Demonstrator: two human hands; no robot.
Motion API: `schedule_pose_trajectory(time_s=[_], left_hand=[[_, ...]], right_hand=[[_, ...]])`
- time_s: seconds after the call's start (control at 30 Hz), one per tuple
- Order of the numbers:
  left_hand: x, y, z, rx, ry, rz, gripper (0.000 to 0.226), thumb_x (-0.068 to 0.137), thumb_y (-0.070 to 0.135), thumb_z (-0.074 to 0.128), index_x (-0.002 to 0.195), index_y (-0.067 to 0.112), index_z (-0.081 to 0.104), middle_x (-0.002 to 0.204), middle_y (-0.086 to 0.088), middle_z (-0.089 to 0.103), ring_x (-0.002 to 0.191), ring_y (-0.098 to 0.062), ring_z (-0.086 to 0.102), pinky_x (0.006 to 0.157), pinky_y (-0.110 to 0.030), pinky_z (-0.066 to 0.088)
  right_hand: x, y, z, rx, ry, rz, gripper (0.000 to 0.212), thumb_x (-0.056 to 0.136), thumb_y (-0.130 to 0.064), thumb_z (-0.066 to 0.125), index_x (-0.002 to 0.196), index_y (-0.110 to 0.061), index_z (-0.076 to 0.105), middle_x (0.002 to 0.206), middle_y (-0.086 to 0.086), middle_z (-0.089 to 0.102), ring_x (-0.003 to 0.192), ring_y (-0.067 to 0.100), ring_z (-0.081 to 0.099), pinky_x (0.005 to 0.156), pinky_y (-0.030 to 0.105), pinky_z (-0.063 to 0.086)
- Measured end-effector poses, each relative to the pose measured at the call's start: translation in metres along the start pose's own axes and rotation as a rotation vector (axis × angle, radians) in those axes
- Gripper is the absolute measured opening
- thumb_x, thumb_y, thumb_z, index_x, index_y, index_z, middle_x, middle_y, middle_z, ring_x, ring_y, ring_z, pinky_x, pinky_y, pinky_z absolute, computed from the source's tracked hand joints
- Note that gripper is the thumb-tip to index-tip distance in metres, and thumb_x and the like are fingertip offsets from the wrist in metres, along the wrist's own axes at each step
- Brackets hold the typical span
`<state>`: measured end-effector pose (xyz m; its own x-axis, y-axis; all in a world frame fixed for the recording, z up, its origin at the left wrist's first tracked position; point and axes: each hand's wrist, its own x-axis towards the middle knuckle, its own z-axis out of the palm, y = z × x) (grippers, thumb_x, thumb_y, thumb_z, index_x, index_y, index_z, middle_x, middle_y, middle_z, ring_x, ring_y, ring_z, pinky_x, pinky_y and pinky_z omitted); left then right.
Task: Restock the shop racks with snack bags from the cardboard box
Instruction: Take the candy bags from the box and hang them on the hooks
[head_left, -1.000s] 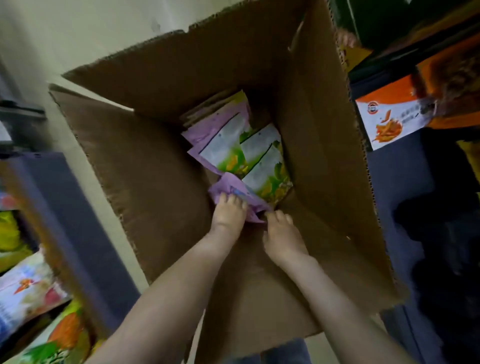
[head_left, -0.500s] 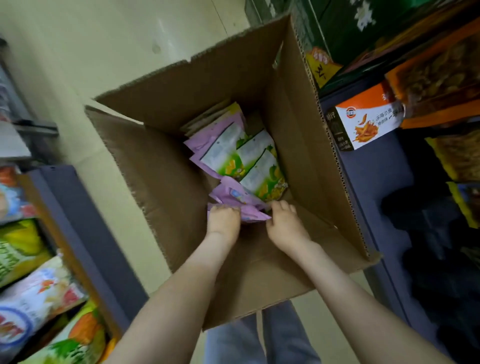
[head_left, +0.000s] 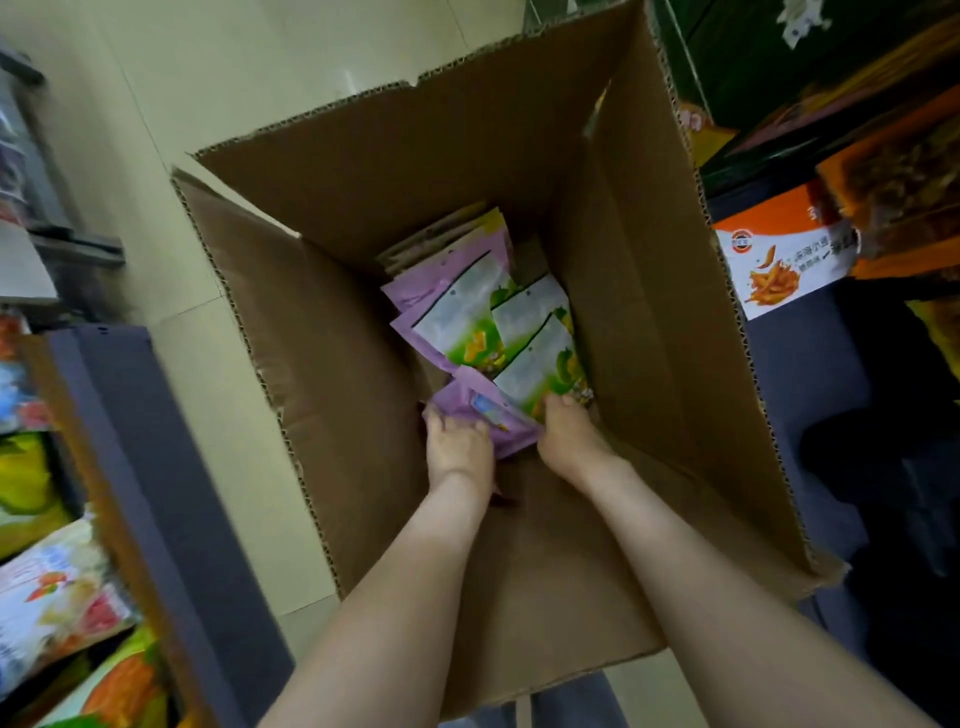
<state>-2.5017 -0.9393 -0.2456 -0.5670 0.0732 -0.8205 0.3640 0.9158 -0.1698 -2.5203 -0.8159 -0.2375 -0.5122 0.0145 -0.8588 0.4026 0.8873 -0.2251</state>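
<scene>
Far to the left of the left grip, colourful printed snack packs (head_left: 57, 597) are seen lying on a blue-grey shop rack (head_left: 156, 467), blurred at the edge of the view. Between that rack and the grip, pale cream floor tiles (head_left: 208, 156) are shown.

Around both grips stands a large open brown cardboard box (head_left: 337, 374), its flaps raised, and two bare forearms are reached down into it. The left hand (head_left: 457, 447) is clamped on the left edge of a flat purple snack bag (head_left: 483, 410), with the fingers curled over that edge. The right hand (head_left: 571, 441) is clamped on the right edge of the same bag, its fingertips bent down where the bag meets the nearest green pack. The purple snack bag is thus held between the two grips, low inside the box and close to its near wall.

Just beyond the grips, a fanned pile of white-and-green snack bags (head_left: 462, 317) is laid on the box bottom, with more purple packs showing under it and further packs leaned toward the far wall.

To the right of the right grip, outside the box wall, an orange-and-white carton (head_left: 779, 260) printed with orange sticks is seen on a dark right-side rack (head_left: 831, 389), with blurred orange packs beside and above it.
</scene>
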Motion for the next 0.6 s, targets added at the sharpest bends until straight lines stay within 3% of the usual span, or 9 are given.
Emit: schedule_pose_trajectory(time_s=[0.17, 0.23, 0.27, 0.3, 0.33, 0.4, 0.47, 0.53, 0.6], left_hand=[[0.046, 0.014, -0.013, -0.114, 0.272, 0.066, 0.065, 0.099, 0.021, 0.037, 0.151, 0.015, -0.002, 0.159, -0.014, 0.001, 0.146, -0.03, 0.0, 0.115, -0.05, 0.0], [0.066, 0.014, -0.008, -0.074, 0.169, 0.103, 0.059, 0.099, 0.018, 0.034, 0.152, 0.015, 0.007, 0.158, -0.011, 0.013, 0.146, -0.027, 0.004, 0.116, -0.049, -0.004], [0.074, 0.013, -0.002, -0.09, 0.069, 0.108, 0.055, 0.098, 0.019, 0.036, 0.15, 0.013, 0.018, 0.154, -0.01, 0.027, 0.145, -0.026, 0.014, 0.117, -0.042, 0.004], [0.081, 0.011, 0.004, -0.154, -0.044, 0.113, 0.049, 0.099, 0.021, 0.038, 0.146, 0.01, 0.03, 0.147, -0.009, 0.04, 0.14, -0.025, 0.028, 0.115, -0.027, 0.019], [0.086, 0.008, 0.011, -0.243, -0.124, 0.103, 0.044, 0.099, 0.023, 0.039, 0.14, 0.007, 0.04, 0.14, -0.009, 0.049, 0.133, -0.023, 0.04, 0.098, -0.012, 0.034], [0.094, 0.002, 0.016, -0.361, -0.211, 0.057, 0.039, 0.099, 0.025, 0.044, 0.132, 0.007, 0.052, 0.134, -0.008, 0.054, 0.123, -0.023, 0.051, 0.072, -0.016, 0.042], [0.096, -0.006, 0.008, -0.374, -0.231, -0.047, 0.036, 0.096, 0.021, 0.049, 0.131, 0.01, 0.053, 0.133, -0.005, 0.055, 0.121, -0.026, 0.054, 0.079, -0.026, 0.046], [0.1, -0.003, -0.002, -0.273, -0.058, -0.057, 0.034, 0.093, 0.015, 0.049, 0.127, 0.01, 0.051, 0.126, -0.006, 0.059, 0.114, -0.026, 0.058, 0.088, -0.034, 0.045], [0.104, 0.01, -0.005, -0.345, 0.289, 0.004, 0.029, 0.088, 0.018, 0.049, 0.116, 0.01, 0.052, 0.114, -0.009, 0.061, 0.105, -0.028, 0.058, 0.088, -0.034, 0.038]], right_hand=[[0.044, 0.003, -0.006, -0.039, 0.035, 0.031, 0.06, 0.092, -0.008, 0.05, 0.146, -0.017, 0.026, 0.145, 0.009, 0.035, 0.133, 0.029, 0.035, 0.106, 0.039, 0.035], [0.056, 0.003, -0.006, -0.043, 0.015, 0.04, 0.066, 0.092, -0.01, 0.052, 0.149, -0.019, 0.019, 0.148, 0.008, 0.031, 0.134, 0.029, 0.034, 0.105, 0.04, 0.036], [0.06, 0.004, -0.006, -0.041, 0.007, 0.042, 0.067, 0.092, -0.012, 0.052, 0.149, -0.019, 0.017, 0.149, 0.007, 0.029, 0.135, 0.029, 0.032, 0.105, 0.04, 0.035], [0.063, 0.004, -0.004, -0.038, 0.008, 0.036, 0.067, 0.093, -0.012, 0.051, 0.15, -0.019, 0.016, 0.15, 0.007, 0.028, 0.135, 0.029, 0.032, 0.106, 0.04, 0.034], [0.065, 0.005, -0.002, -0.036, 0.012, 0.023, 0.066, 0.093, -0.012, 0.05, 0.149, -0.018, 0.016, 0.15, 0.008, 0.028, 0.135, 0.029, 0.031, 0.106, 0.04, 0.033], [0.067, 0.007, 0.003, -0.043, 0.011, -0.004, 0.064, 0.093, -0.007, 0.046, 0.149, -0.017, 0.017, 0.15, 0.009, 0.027, 0.136, 0.029, 0.03, 0.108, 0.039, 0.03], [0.072, 0.009, 0.008, -0.069, 0.018, -0.022, 0.065, 0.093, -0.004, 0.043, 0.15, -0.017, 0.015, 0.151, 0.008, 0.026, 0.137, 0.029, 0.028, 0.109, 0.039, 0.027], [0.077, 0.011, 0.01, -0.083, 0.036, -0.033, 0.067, 0.092, -0.005, 0.046, 0.15, -0.018, 0.014, 0.151, 0.007, 0.026, 0.137, 0.028, 0.028, 0.109, 0.038, 0.027], [0.083, 0.015, 0.013, -0.113, 0.076, -0.041, 0.069, 0.091, -0.009, 0.05, 0.149, -0.019, 0.014, 0.149, 0.006, 0.028, 0.136, 0.026, 0.028, 0.107, 0.037, 0.029]])
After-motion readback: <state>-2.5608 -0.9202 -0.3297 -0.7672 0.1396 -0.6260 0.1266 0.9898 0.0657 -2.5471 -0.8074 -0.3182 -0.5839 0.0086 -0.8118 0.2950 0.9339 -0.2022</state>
